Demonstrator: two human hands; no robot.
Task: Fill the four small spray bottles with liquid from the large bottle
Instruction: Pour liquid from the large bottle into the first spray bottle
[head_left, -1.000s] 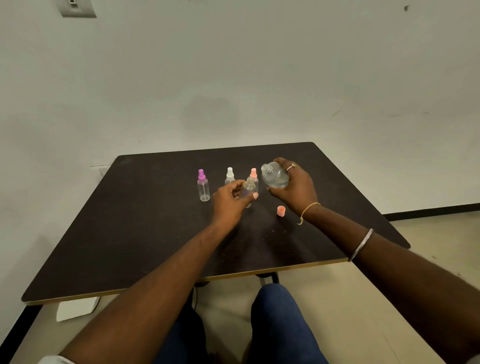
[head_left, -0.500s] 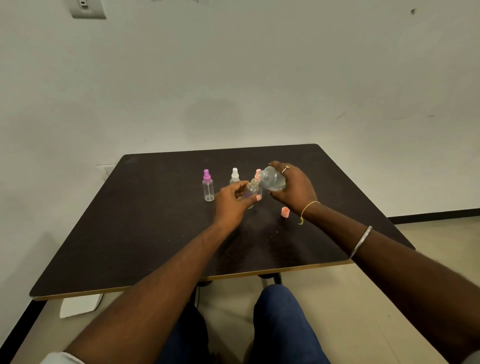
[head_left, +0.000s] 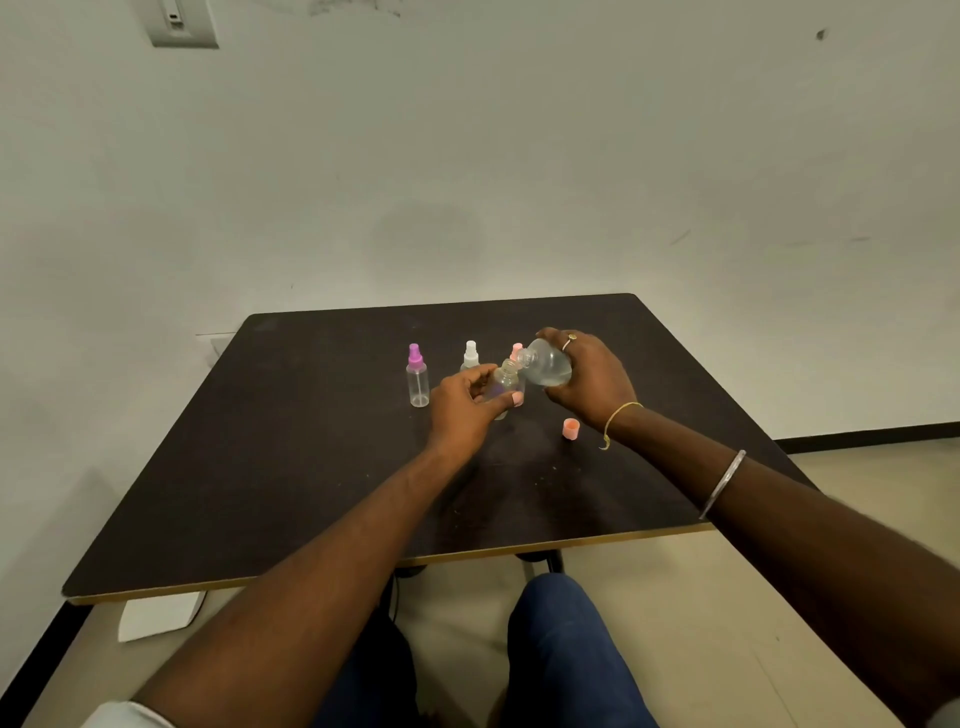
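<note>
So on my feed right now: the left hand (head_left: 467, 410) has its fingers and thumb curled round a small open bottle (head_left: 506, 382) with no sprayer on it, holding it near the middle of the dark desk (head_left: 311, 467). I can't tell if its base is touching the desk or a bit off it.

The right hand (head_left: 592, 384) is wrapped over the large bottle (head_left: 548, 366), which is tipped over to the left with its neck right at the mouth of the small one. There's clear liquid sitting in the low side of the large bottle. Whether anything is actually flowing, I can't tell, too small.

Behind the hands, three more stand upright in a row: a purple-topped spray bottle (head_left: 417, 376) on the left, a white-topped spray bottle (head_left: 470, 356) in the middle, and a pink-topped spray bottle (head_left: 517, 351) mostly hidden behind the one being held. A loose pink cap (head_left: 571, 429) sits on the desk just under the right wrist.
</note>
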